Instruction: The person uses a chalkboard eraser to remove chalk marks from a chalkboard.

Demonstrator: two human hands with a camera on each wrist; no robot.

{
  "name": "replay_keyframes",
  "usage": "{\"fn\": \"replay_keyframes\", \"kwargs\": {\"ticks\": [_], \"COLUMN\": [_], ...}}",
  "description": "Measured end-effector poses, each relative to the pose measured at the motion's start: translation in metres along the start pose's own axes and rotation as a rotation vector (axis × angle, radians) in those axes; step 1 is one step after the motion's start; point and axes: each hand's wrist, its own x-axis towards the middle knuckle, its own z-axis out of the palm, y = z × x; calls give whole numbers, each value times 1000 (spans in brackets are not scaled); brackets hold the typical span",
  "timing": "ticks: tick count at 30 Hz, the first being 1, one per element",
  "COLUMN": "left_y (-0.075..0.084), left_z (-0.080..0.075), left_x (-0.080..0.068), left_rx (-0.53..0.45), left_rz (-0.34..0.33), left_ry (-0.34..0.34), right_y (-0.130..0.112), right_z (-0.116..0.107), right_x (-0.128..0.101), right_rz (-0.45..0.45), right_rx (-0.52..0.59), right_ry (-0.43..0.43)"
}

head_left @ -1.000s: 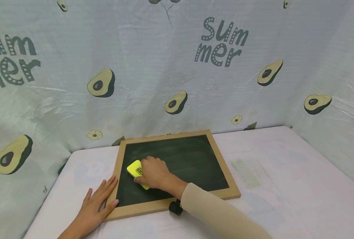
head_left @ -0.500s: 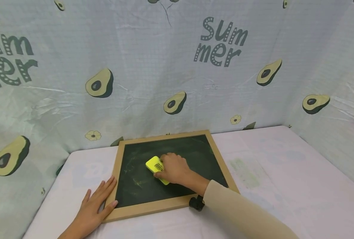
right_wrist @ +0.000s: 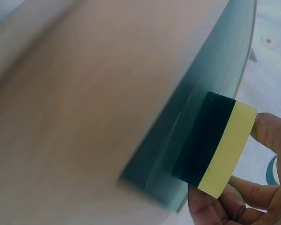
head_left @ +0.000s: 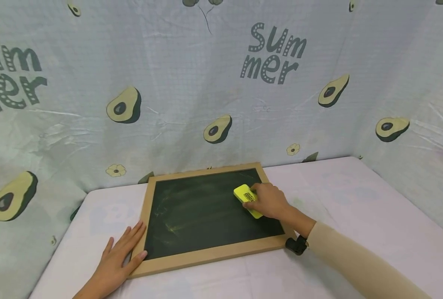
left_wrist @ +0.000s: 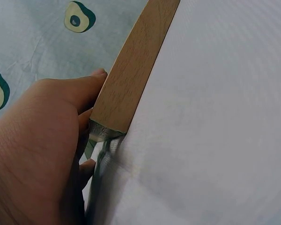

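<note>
A wood-framed chalkboard (head_left: 206,216) lies on the table, with faint yellowish smears at its lower left. Near its right side my right hand (head_left: 270,201) grips a yellow eraser (head_left: 245,193) between thumb and fingers. In the right wrist view the eraser (right_wrist: 232,145) shows a dark felt layer facing the board surface (right_wrist: 178,145). My left hand (head_left: 114,257) rests with spread fingers on the left frame edge. The left wrist view shows that hand (left_wrist: 42,140) beside the corner of the wooden frame (left_wrist: 131,70).
A white cloth (head_left: 341,232) covers the table, with a pale greenish patch right of the board. Behind stands a cloth backdrop (head_left: 169,62) printed with avocados and lettering. A small black camera (head_left: 296,245) sits at the right wrist.
My right hand has slid the eraser from the board's left side across to its right side. Yellowish smears show where it was. The left hand stays in place.
</note>
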Motion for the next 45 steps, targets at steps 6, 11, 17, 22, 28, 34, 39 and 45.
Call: {"fn": "replay_keyframes", "kwargs": {"ticks": [6, 11, 17, 22, 28, 34, 39, 45], "left_y": [0, -1, -1, -3, -3, -3, -3, -3], "left_z": [1, 1, 1, 2, 1, -1, -1, 1], "left_x": [1, 1, 1, 0, 1, 1, 0, 1], "left_rx": [4, 13, 7, 6, 3, 12, 11, 12], "left_rz": [8, 5, 5, 18, 21, 15, -1, 10], "left_ry": [7, 6, 8, 15, 11, 3, -10, 0], "right_y": [17, 19, 17, 10, 0, -16, -37, -63], "right_z": [-5, -5, -3, 0, 2, 5, 12, 23], "right_x": [-7, -8, -4, 0, 1, 3, 6, 10], "right_rz": [50, 60, 48, -8, -63, -107, -122, -181], "right_rx": [-2, 29, 18, 0, 27, 14, 39, 63], "right_ry": [21, 42, 51, 39, 23, 9, -46, -86]}}
